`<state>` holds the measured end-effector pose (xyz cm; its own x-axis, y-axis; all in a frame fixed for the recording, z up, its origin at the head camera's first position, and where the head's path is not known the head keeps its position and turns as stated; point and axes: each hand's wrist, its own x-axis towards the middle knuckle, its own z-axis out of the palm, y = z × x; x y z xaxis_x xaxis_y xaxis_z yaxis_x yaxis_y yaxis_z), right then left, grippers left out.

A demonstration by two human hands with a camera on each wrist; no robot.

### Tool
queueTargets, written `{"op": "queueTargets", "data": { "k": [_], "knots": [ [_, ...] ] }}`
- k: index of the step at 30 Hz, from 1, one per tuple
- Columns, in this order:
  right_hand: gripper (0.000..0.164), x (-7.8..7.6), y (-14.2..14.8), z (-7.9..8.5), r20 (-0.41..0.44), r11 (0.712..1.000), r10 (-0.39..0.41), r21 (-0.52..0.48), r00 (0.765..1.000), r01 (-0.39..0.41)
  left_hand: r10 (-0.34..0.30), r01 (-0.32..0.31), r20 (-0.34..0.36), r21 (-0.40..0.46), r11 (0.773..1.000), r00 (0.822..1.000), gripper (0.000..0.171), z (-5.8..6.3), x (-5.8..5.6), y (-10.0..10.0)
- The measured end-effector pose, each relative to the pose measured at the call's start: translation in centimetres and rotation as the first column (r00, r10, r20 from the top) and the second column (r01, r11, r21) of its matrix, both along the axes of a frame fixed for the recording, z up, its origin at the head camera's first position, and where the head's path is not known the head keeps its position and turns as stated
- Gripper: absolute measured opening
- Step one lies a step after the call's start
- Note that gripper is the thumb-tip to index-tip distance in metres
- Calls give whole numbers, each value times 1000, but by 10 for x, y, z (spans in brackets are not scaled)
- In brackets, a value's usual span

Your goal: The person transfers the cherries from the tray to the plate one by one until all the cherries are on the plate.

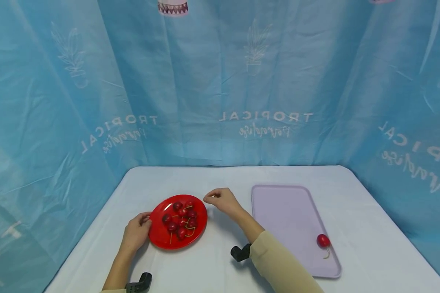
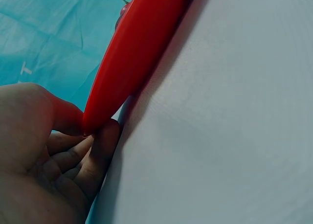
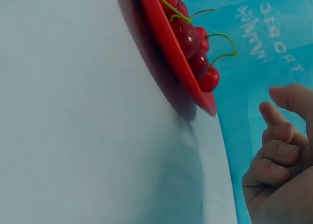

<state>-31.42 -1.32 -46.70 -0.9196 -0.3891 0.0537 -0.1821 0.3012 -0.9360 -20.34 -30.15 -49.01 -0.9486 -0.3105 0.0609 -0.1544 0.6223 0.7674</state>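
A red plate [image 1: 159,235] bears several dark red cherries [image 1: 172,226] with green stems. At its left edge my left hand [image 1: 135,232] pinches the rim between thumb and fingers; the left wrist view shows the thumb [image 2: 68,117] above and a finger beneath. My right hand [image 1: 223,200] is raised just beyond the plate's right edge, apart from it. Its fingers are loosely bent, with a gap between thumb and index finger and nothing held, as the right wrist view shows [image 3: 281,155]. Some cherries [image 3: 198,62] stand above the rim in that view.
To the right on the white table [image 1: 190,272] lies a pale purple tray [image 1: 282,211], with a single cherry [image 1: 323,240] near its right edge. A blue printed curtain [image 1: 205,89] hangs around the table's back and sides.
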Motion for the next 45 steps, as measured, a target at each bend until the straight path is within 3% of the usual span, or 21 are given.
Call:
{"op": "queueTargets", "data": {
  "k": [6, 18, 27, 45],
  "knots": [
    [19, 6, 7, 6, -3, 999, -38, 6, 999, 38, -1, 1, 8, 9, 1000, 1000, 38, -2, 1, 0],
    [18, 9, 21, 22, -38, 996, -4, 93, 999, 7, -6, 6, -10, -1, 1000, 1000, 38, 1, 1, -1],
    [18, 16, 38, 13, -106, 980, 21, 199, 994, 0, 2, -2, -2, -8, 1000, 1000, 39, 0, -1, 0],
    [13, 27, 64, 1, -129, 989, 18, 150, 992, 1, 5, -5, -1, 4, 1000, 1000, 37, -3, 1, 0]
  ]
}}
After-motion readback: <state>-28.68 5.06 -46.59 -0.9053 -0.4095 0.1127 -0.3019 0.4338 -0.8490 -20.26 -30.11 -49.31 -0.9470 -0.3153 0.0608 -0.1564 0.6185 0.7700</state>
